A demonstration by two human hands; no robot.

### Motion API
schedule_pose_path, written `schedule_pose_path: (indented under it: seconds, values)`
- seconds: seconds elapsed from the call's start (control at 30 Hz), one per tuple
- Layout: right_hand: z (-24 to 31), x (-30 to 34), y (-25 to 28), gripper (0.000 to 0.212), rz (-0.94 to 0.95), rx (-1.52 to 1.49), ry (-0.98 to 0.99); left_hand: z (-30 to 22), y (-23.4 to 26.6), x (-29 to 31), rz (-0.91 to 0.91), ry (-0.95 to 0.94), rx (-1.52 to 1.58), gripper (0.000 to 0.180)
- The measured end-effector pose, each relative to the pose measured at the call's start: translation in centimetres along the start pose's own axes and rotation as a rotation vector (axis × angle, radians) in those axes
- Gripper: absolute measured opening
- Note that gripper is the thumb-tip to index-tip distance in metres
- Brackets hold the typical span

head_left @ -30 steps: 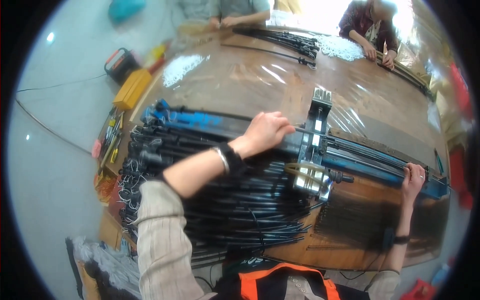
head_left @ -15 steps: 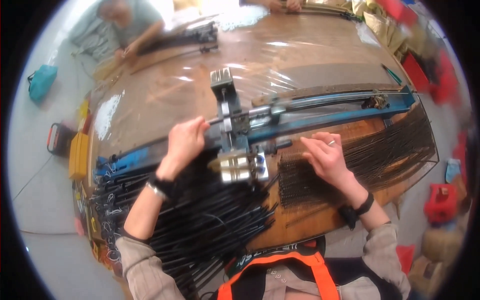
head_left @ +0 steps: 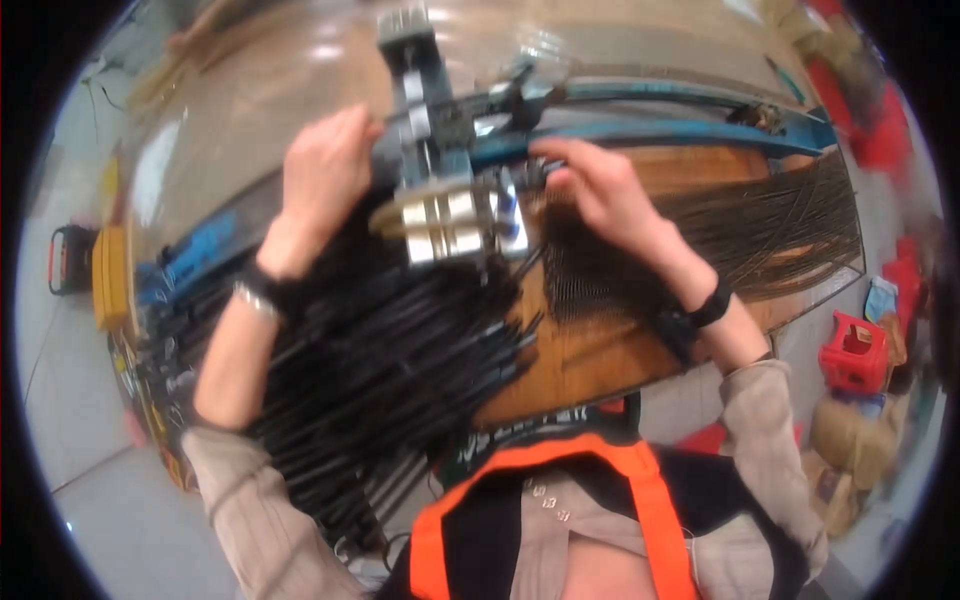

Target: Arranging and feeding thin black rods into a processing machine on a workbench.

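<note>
Left hand (head_left: 325, 180) curled, contents unclear; right hand (head_left: 605, 195) grips black vise handle (head_left: 527, 178), vise (head_left: 437, 240) set in from worktop's (head_left: 590, 350) near edge; left sleeve (head_left: 240, 490), if dragged, could scatter black rods (head_left: 380, 340).

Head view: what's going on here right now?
A person is working bare-handed at a metal clamp set across a blue rail. The left grip is just left of the clamp; the right grip is at its dark handle. Blur hides whether either holds anything. Black rods lie nearer the person, thin dark wires rightward.
</note>
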State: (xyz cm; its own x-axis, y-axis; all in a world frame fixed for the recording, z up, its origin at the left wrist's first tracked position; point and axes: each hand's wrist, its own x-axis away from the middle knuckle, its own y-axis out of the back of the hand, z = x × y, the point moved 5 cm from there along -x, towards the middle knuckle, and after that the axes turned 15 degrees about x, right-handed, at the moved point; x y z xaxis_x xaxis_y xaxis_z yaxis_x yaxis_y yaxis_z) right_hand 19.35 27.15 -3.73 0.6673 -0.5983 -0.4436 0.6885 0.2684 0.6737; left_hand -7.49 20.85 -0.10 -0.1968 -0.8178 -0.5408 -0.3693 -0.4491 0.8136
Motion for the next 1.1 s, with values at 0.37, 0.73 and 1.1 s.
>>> schedule_pose_path:
  seconds: [0.37, 0.73, 1.1]
  values:
    - [8.7, 13.8, -3.1, 0.038, 0.493, 0.514, 0.442, 5.4, 6.2, 4.3, -0.003, -0.082, -0.547, 0.002]
    - [6.8, 8.8, -1.3, 0.020, 0.410, 0.053, 0.111, -15.5, 3.2, 17.9, 0.370, 0.482, -0.119, 0.014]
    - [5.9, 9.5, -2.6, 0.023, 0.364, -0.012, -0.108, -17.0, 2.7, 14.5, 0.303, 0.389, 0.239, 0.014]
